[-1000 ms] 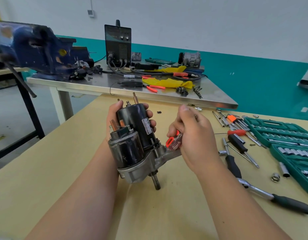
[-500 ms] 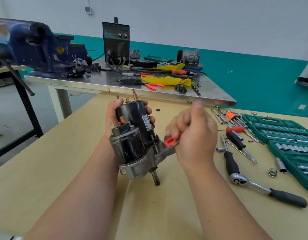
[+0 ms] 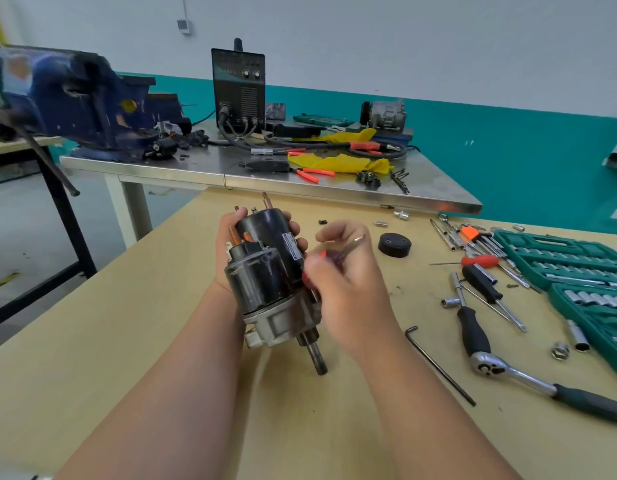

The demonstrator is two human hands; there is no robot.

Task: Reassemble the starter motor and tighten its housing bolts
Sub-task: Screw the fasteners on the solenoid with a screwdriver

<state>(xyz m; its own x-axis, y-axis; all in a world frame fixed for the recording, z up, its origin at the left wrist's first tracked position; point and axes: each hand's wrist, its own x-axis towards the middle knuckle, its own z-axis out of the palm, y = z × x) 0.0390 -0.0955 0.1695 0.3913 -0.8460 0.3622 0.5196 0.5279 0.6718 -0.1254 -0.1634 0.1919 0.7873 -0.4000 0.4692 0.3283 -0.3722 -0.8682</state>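
Observation:
The starter motor (image 3: 265, 285) has two black cylinders on a grey cast nose with a steel shaft pointing down at the table. My left hand (image 3: 231, 233) grips it from behind, fingers wrapped round the upper cylinder. My right hand (image 3: 345, 282) is pressed against the motor's right side, blurred by motion, closed on a small red-handled tool (image 3: 321, 261) whose metal end sticks out past the fingers. The tool's tip against the housing is hidden by my hand.
On the wooden table (image 3: 127, 341) lie a black round cap (image 3: 394, 244), a long hex key (image 3: 438, 365), a ratchet wrench (image 3: 529, 379), screwdrivers (image 3: 480, 271) and a green socket set (image 3: 577, 271). Behind stands a steel bench (image 3: 335, 188) with a blue vise (image 3: 75, 98) and a welder (image 3: 238, 88).
My right hand has turned and dropped against the motor's side with the red tool, fingers loosening. The motor has tilted slightly, its shaft pointing lower. The view has shifted left, revealing the black cap.

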